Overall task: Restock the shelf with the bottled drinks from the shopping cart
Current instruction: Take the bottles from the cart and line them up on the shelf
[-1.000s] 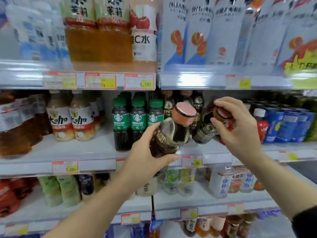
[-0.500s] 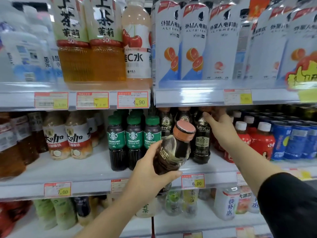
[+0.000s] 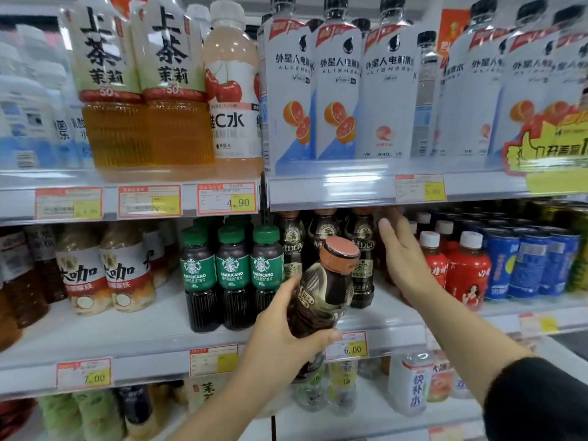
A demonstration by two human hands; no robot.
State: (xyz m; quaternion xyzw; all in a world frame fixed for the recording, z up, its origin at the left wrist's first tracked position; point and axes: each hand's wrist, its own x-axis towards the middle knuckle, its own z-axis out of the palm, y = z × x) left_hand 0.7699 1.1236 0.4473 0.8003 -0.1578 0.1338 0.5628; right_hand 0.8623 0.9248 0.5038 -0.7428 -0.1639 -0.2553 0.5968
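My left hand [image 3: 281, 340] grips a dark brown coffee bottle [image 3: 319, 294] with an orange-pink cap, tilted to the right in front of the middle shelf [image 3: 127, 332]. Behind it stands a row of matching dark coffee bottles [image 3: 362, 249] on that shelf. My right hand [image 3: 402, 256] reaches into the shelf just right of that row, fingers stretched upward under the shelf above, palm facing the bottles. Nothing shows in this hand. Its fingertips are partly hidden in the shadow under the upper shelf.
Green-capped Americano bottles [image 3: 232, 275] stand left of the dark row; red bottles with white caps [image 3: 466, 268] and blue cans [image 3: 521, 265] stand to the right. Tall tea and white drink bottles [image 3: 337, 90] fill the upper shelf. A 6.00 price tag [image 3: 346, 345] sits on the shelf edge.
My right hand carried a brown-capped bottle into the dark row and now shows no bottle. My left hand has kept its bottle nearly still.
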